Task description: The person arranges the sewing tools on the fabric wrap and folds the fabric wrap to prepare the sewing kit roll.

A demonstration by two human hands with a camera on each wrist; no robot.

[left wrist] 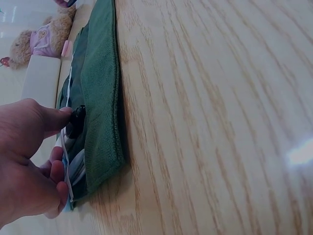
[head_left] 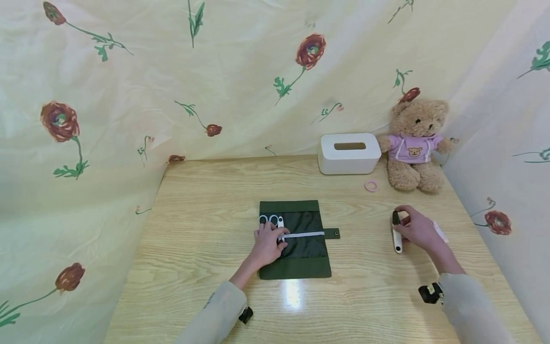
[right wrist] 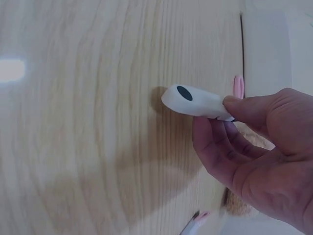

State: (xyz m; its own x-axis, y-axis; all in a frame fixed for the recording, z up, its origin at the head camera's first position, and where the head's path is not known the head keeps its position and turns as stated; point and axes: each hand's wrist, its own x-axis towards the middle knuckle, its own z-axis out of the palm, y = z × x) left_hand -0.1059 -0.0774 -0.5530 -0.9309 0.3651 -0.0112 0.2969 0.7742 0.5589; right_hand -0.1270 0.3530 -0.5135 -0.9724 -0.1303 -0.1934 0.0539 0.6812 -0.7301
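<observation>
A dark green fabric tool roll [head_left: 305, 267] lies unfolded, with a white elastic band [head_left: 307, 234] across it. Scissors [head_left: 273, 219] with pale ring handles and a white tool with a black end [head_left: 280, 221] sit under the band. My left hand [head_left: 267, 243] reaches over the band, thumb at the tool's black end [left wrist: 77, 121] and fingers curled beside it; part of the tool is hidden. To the right, my right hand [head_left: 416, 228] pinches a second white-handled tool [right wrist: 200, 102] between thumb and fingers; a dark oval marks its handle end.
At the back stand a white tissue box [head_left: 350, 165] and a teddy bear [head_left: 414, 148] in a purple hoodie. A pink ring [head_left: 371, 186] lies before them. Beyond my right hand is a slim pink-and-white item [head_left: 440, 231]. The roll's snap tab [head_left: 332, 233] points right.
</observation>
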